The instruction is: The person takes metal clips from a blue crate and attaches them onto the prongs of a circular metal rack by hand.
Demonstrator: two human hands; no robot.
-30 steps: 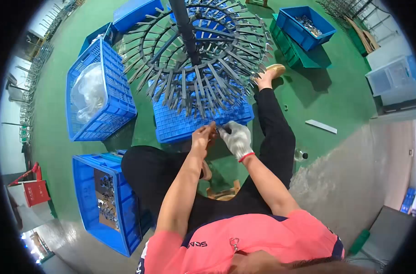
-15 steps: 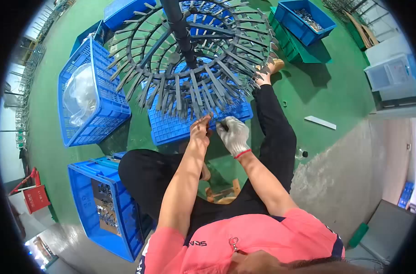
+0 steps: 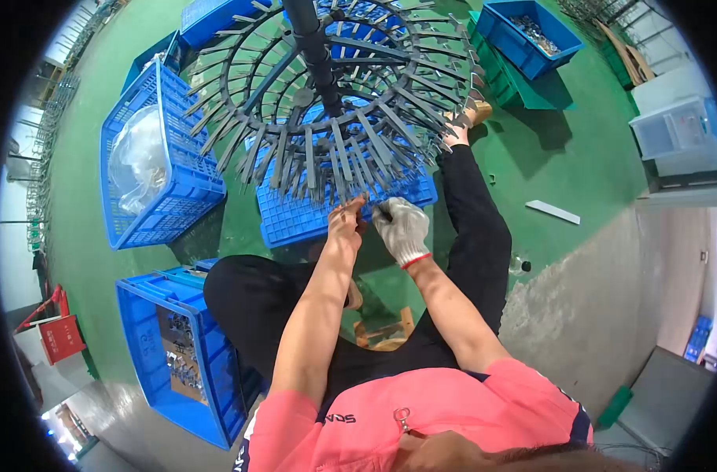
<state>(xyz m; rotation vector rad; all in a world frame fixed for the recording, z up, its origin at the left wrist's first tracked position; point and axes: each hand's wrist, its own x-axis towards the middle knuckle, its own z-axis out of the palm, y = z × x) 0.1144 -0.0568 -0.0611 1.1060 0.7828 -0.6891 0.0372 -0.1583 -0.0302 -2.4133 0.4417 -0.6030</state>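
Observation:
A round dark metal rack (image 3: 339,149) with rings of flat prongs around a central post hangs in front of me. At its near lower edge is my bare left hand (image 3: 346,220), fingers closed at the prong ends; whatever is pinched there is too small to make out. Close beside it on the right, my right hand (image 3: 404,230) wears a white knit glove with a red cuff. Its fingers are curled together, and what they hold is hidden. Below the rack lies an upturned blue crate (image 3: 295,224).
Left of me stand a blue mesh basket (image 3: 187,189) with a plastic bag (image 3: 140,153) and a blue bin (image 3: 150,362) with small metal parts. Another blue bin (image 3: 496,35) sits at the back right on a green crate (image 3: 500,79). A white strip (image 3: 552,212) lies on the floor.
Almost nothing differs. The rack seems to have shifted very slightly, and both hands stay at its near edge with small finger movements.

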